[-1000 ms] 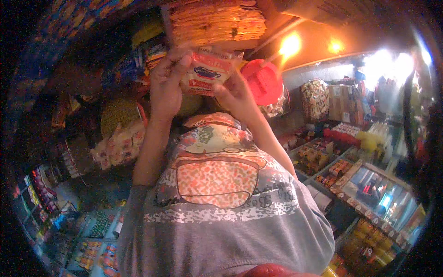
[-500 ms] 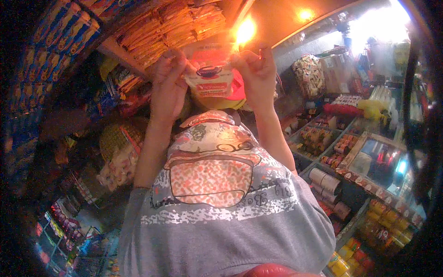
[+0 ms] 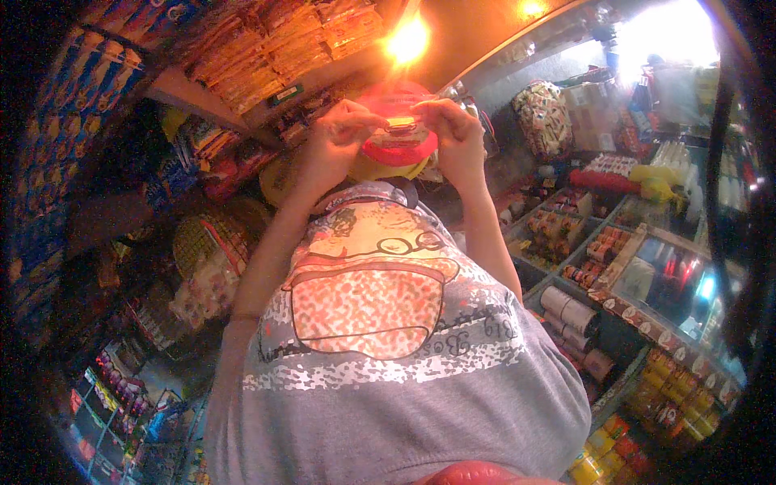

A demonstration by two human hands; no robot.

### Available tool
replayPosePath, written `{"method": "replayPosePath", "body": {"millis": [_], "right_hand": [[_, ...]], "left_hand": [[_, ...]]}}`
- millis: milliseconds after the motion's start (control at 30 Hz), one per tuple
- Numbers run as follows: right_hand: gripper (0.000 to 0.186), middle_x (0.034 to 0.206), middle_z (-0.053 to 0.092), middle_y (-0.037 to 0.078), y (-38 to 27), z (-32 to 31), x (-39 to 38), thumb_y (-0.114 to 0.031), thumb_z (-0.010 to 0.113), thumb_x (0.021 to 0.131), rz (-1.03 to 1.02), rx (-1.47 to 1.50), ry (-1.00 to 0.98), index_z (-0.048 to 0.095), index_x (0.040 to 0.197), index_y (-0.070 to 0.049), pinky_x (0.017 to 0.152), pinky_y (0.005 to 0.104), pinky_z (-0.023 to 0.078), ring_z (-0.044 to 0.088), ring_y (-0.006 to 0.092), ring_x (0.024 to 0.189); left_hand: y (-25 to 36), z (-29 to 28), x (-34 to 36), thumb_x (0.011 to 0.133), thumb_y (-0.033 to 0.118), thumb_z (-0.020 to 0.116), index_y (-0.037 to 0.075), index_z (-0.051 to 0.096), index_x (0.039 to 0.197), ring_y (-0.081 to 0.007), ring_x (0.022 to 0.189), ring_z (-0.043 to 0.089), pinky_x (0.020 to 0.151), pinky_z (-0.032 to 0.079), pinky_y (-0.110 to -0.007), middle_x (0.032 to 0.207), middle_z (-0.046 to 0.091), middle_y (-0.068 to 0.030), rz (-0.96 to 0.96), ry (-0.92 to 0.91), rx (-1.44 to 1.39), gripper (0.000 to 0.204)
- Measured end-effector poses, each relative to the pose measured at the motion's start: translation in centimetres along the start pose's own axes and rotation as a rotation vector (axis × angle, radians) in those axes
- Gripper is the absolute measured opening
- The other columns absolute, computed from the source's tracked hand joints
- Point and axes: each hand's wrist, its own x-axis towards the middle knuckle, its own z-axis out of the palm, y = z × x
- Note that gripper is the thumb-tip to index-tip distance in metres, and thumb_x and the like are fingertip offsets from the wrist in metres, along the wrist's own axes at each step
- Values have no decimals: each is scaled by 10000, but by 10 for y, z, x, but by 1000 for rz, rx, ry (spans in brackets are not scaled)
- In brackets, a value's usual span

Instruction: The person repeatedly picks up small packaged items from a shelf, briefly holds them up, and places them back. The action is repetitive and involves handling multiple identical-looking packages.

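Note:
Out in front of my chest, I pinch a small printed packet [image 3: 401, 126] between my two hands. My left hand [image 3: 339, 139] is closed at its left end, thumb and fingers pressed together. The fingertips of my right hand [image 3: 453, 129] grip the opposite end. The packet shows as a narrow strip, tilted or folded, so most of its printed face is hidden. Behind it are a round pinkish-red plastic thing [image 3: 412, 153] and a yellow rim [image 3: 390, 170] below that.
Bundled packets [image 3: 283, 44] fill a shelf overhead, near a glowing lamp [image 3: 406, 40]. Hanging sachets [image 3: 101, 73] line the left. At right are divided trays of goods [image 3: 554, 230], a glass-topped case [image 3: 659, 279], white rolls [image 3: 568, 311] and yellow containers [image 3: 675, 388].
Both hands have come closer together and a little lower. The packet's white and red face was spread toward me before; now it shows only as a narrow strip.

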Motion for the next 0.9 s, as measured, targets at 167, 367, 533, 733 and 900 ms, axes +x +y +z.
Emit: {"method": "replayPosePath", "body": {"millis": [167,367,533,733,900], "right_hand": [[160,879,610,74,34,-9,-3,12,482,794,52,134,1,599,901,30,794,253,433,558,122,829],[200,930,607,65,31,-4,-7,8,570,730,44,164,-20,618,924,2,813,271,432,562,132,858],[211,885,608,87,29,-5,-6,-39,616,720,34,-37,23,633,929,-29,771,284,450,578,170,830],[121,840,582,115,32,-9,-3,-47,602,715,-58,-328,28,615,825,0,753,296,436,568,215,797],[81,961,543,86,47,-12,11,-72,578,758,-136,-41,-120,568,785,3,732,251,412,488,134,883]], "left_hand": [[-13,9,5,737,-45,554,33,645,884,-133,829,521,761,403,-228,819,530,-30,-47,-65,81,190],[-23,5,8,697,-17,605,63,659,877,-137,773,527,701,422,-243,798,563,-51,25,38,200,204],[-9,3,7,685,18,648,67,656,902,-156,675,524,626,417,-262,680,530,-35,-7,104,373,223],[-13,3,11,724,39,622,35,604,821,-156,706,528,656,423,-254,716,531,-52,143,109,546,99],[-37,7,16,817,74,546,43,532,862,-102,787,523,707,430,-246,820,554,-21,-83,9,-232,57]]}}
